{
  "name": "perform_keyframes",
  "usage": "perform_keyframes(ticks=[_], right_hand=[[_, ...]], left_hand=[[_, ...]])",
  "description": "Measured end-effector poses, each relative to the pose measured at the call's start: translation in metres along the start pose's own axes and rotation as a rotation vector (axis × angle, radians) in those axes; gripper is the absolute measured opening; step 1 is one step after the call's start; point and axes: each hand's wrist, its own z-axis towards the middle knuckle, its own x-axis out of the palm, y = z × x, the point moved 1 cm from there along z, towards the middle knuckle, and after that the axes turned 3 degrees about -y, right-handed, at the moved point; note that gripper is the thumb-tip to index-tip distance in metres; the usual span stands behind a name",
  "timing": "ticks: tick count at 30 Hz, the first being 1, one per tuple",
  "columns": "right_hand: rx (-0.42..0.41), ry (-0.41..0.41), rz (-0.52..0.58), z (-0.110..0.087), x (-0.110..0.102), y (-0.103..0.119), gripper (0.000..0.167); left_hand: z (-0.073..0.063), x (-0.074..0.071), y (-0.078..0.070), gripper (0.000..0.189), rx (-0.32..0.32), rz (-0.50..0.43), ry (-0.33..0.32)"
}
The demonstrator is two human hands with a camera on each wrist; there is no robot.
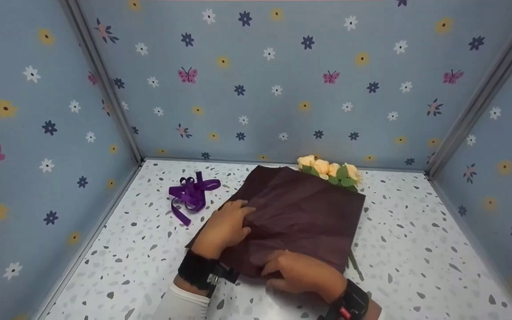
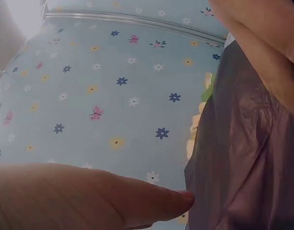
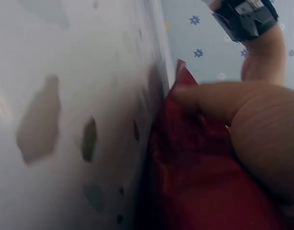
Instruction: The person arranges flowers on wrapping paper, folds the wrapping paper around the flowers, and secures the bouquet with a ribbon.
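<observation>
A dark maroon sheet of wrapping paper (image 1: 305, 213) lies creased on the table. My left hand (image 1: 225, 224) rests on its left part, fingers loosely spread. At the near edge my right hand (image 1: 302, 271) pinches the paper between thumb and fingers. The right wrist view shows that thumb (image 3: 204, 100) against the paper (image 3: 194, 177), which looks red there. Peach roses (image 1: 327, 169) with green leaves stick out past the far edge, and their stems (image 1: 356, 264) show at the right; the paper hides the rest.
A loose heap of purple ribbon (image 1: 191, 195) lies to the left of the paper. The speckled white table (image 1: 122, 262) is enclosed by blue flower-patterned panels (image 1: 274, 111) at the back and both sides, with grey metal strips at the corners.
</observation>
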Motion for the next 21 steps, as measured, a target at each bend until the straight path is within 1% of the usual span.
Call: perform_keyframes(ticks=[3, 6, 8, 11, 14, 17, 19, 21], right_hand=[[-0.032, 0.027, 0.034, -0.003, -0.004, -0.004, 0.026], [-0.031, 0.06, 0.068, -0.004, -0.007, -0.005, 0.03], [-0.021, 0.084, 0.083, -0.006, -0.01, -0.006, 0.033], [0.005, 0.131, 0.098, -0.008, -0.017, -0.007, 0.038], [0.085, 0.168, 0.105, -0.013, -0.026, -0.012, 0.042], [0.209, 0.179, 0.114, -0.019, -0.035, -0.019, 0.044], [0.291, 0.172, 0.125, -0.023, -0.039, -0.025, 0.045], [0.351, 0.155, 0.144, -0.027, -0.041, -0.03, 0.046]], left_hand=[[-0.001, 0.009, 0.008, 0.058, 0.0, -0.02, 0.086], [-0.003, 0.017, 0.016, 0.059, -0.036, -0.049, 0.145], [-0.004, 0.019, 0.022, 0.059, -0.079, -0.068, 0.168], [-0.005, 0.018, 0.031, 0.059, -0.13, -0.083, 0.174], [-0.007, 0.014, 0.041, 0.056, -0.166, -0.089, 0.167], [-0.009, 0.007, 0.049, 0.048, -0.188, -0.081, 0.16], [-0.009, 0.003, 0.051, 0.036, -0.198, -0.074, 0.163], [-0.01, 0.001, 0.051, 0.025, -0.205, -0.061, 0.168]])
